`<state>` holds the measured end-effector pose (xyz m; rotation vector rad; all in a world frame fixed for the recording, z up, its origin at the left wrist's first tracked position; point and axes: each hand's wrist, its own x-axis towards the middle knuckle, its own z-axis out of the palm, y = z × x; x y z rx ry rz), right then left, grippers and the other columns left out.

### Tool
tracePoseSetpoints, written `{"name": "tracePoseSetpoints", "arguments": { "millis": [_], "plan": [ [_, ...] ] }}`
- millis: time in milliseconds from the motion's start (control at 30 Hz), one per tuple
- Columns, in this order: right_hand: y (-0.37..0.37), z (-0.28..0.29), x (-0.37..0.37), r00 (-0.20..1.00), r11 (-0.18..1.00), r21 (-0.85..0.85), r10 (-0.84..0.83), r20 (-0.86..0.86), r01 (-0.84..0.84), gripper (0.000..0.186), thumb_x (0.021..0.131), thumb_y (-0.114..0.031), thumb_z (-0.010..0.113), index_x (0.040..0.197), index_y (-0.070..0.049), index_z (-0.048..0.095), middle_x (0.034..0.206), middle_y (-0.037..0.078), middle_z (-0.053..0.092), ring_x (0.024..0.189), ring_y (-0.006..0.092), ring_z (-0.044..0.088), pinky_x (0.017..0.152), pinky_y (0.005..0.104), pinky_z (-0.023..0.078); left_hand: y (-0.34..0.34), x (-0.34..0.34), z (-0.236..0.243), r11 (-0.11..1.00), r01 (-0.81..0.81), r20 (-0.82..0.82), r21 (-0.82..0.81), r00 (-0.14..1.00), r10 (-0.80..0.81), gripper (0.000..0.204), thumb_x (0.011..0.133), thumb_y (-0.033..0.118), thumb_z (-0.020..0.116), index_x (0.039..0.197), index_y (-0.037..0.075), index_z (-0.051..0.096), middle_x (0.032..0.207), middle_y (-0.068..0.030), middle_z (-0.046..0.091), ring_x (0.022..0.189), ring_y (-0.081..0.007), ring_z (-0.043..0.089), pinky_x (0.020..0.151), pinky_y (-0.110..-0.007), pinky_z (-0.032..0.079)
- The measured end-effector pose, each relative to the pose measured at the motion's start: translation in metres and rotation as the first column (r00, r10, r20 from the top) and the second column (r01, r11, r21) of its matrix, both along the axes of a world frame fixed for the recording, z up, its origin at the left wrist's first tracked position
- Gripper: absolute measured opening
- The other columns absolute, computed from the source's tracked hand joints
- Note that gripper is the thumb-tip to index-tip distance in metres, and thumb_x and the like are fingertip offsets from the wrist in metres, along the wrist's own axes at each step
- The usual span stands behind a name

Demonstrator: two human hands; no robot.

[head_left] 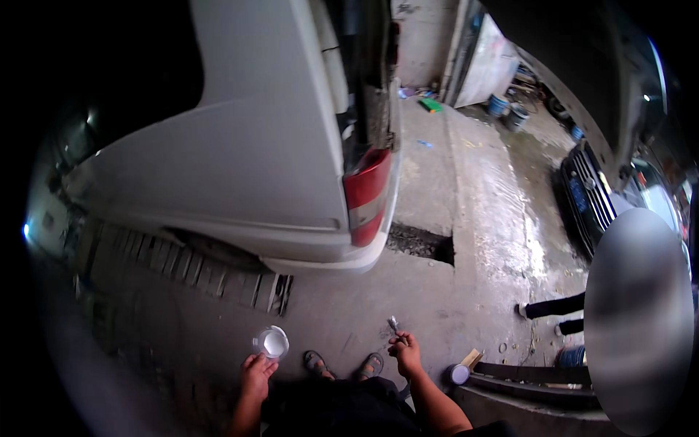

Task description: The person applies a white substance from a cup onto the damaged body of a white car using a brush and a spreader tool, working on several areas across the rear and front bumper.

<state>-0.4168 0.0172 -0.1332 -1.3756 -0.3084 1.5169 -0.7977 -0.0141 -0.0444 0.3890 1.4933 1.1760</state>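
Note:
My left hand [255, 370] is closed on the near side of a clear plastic cup [274, 341], which has a white, paint-like substance in it. Pinched in the fingers of my right hand [406, 351] is a short tool that looks like a small paintbrush [394, 323]; its greyish tip points away from me. Both hands are low in front of my body, apart from each other. Beyond them stands a white van [240, 153] with a red and white tail light [366, 197] at its rear corner. Neither the cup nor the brush touches the van.
A slatted floor grate [182, 266] runs beside the van, and a rough pit [422, 244] opens in the concrete behind it. On my right are a round tin [459, 374] and dark rails [539, 373]. Another person's legs [555, 306] and a parked car [586, 193] are farther right.

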Motion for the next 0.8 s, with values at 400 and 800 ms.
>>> {"name": "tracePoseSetpoints", "arguments": {
  "millis": [400,800],
  "plan": [
    [0.052,0.022,-0.127,0.930,0.935,0.029,0.347,0.122,-0.353,0.037,0.074,0.005,0.043,0.108,-0.009,0.049,0.089,0.011,0.057,0.065,0.0190,0.055,0.056,0.0289,0.044,-0.088,-0.107,0.006,0.904,-0.427,0.165,0.041,0.895,0.415,0.017,0.088,0.016,0.055,0.098,0.002,0.052,0.094,-0.0114,0.061,0.089,-0.0230,0.063,0.078,-0.033,0.051],
    [0.107,0.051,-0.358,0.764,0.769,0.087,0.603,0.228,-0.633,0.032,0.078,0.005,0.046,0.107,-0.009,0.051,0.088,0.011,0.058,0.062,0.0170,0.053,0.056,0.0295,0.045,-0.142,-0.288,-0.058,0.878,-0.342,-0.503,0.336,0.723,0.474,0.016,0.090,0.018,0.054,0.091,0.002,0.056,0.088,-0.0078,0.059,0.078,-0.0162,0.059,0.074,-0.030,0.049]
  ]
}}
